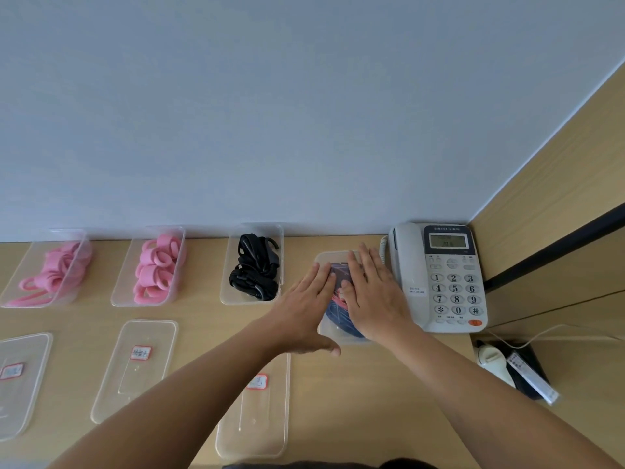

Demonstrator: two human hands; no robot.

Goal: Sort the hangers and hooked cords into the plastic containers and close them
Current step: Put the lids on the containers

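The left hand (309,299) and right hand (372,296) are laid flat, fingers straight, on the top lid (329,258) of the rightmost container (340,338) beside the telephone (446,275), apparently to press it shut over dark blue and red cords (338,313). Three open containers (226,299) are lined along the wall, two filled with pink loops (159,269) and one with black cords (253,275). Their loose lids (135,384) are laid on the desk (338,418).

— What lay under the left hand (306,306) and right hand (370,292)?
— A lidded container (329,258), with the telephone (446,279) just right of them.
— And to their left?
— Three open containers (122,288) in a row, with lids (135,384) nearer the person.
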